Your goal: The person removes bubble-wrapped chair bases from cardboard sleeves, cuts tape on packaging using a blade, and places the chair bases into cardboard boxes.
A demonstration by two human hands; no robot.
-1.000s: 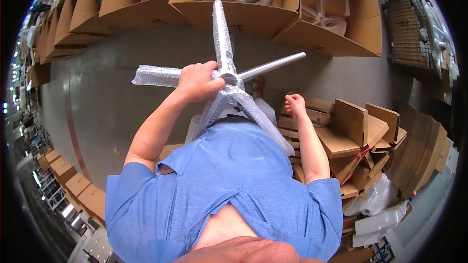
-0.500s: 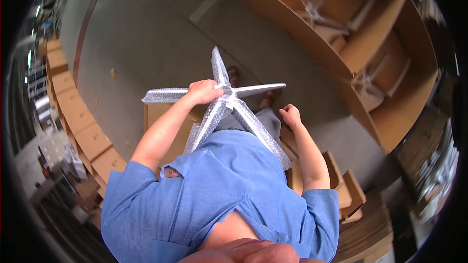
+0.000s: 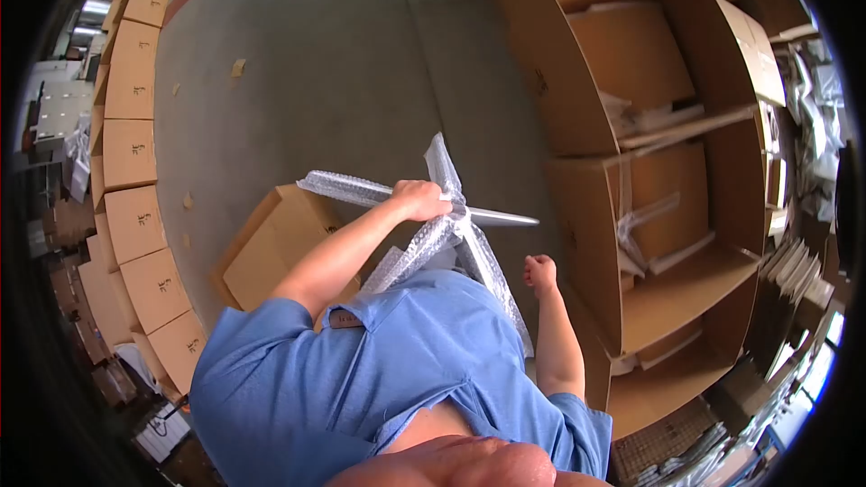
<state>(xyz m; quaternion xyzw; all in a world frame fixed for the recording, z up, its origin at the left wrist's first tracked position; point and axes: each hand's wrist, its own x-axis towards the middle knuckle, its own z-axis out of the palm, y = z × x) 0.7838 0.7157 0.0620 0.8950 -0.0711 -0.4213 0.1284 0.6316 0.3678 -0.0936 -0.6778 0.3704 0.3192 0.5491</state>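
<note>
A star-shaped metal base [image 3: 458,214] hangs in front of my waist. Bubble wrap covers most of its legs, while the leg pointing right shows bare silver metal. My left hand [image 3: 421,201] is wrapped round the leg on the left, close to the hub. To the right of the base, my right hand [image 3: 540,272] is closed in a loose fist and touches nothing that I can see; whether something small is inside is hidden.
Large open cartons [image 3: 577,243] with wrapped parts inside stand along the right. A row of closed boxes [image 3: 133,155] lines the left. Nearer me, a cardboard box [image 3: 280,252] sits on the grey floor [image 3: 307,81], left of the base.
The view has turned: the open cartons have moved from the top to the right side, and the row of boxes has come up on the left. My left hand still holds the base.
</note>
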